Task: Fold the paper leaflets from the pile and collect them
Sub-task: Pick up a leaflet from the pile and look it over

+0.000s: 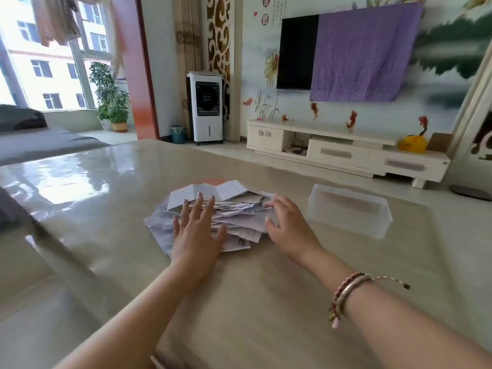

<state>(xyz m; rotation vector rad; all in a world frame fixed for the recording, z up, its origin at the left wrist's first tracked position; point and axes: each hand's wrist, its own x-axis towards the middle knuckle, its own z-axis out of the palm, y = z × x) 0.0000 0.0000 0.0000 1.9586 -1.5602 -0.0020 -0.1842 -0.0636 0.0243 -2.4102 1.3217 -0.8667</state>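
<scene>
— Two bare forearms reach in from the near edge of the glossy beige table (266, 302); the right one wears a bracelet (346, 294) of red and pale beads.

— And the hands?

— Left hand (195, 235) lies flat, palm down, fingers spread and straight, on the near left part of the pile of paper leaflets (229, 209). It grips nothing. Right hand (286, 222) is at the pile's right edge, fingers loosely extended with the tips touching the papers; whether any sheet is pinched, I cannot tell.

— Where is the pile itself?

— Mid-table, a loose heap of white creased sheets, under and between both hands, one unfolded sheet lying on top at the far side.

— Anything beside it?

— Clear plastic box (351, 209), to the right of the pile, just beyond the right hand, apart from it.

— Behind?

— Wall television (296, 51) half covered by a purple cloth (364, 51), above a white cabinet (346, 153).
</scene>
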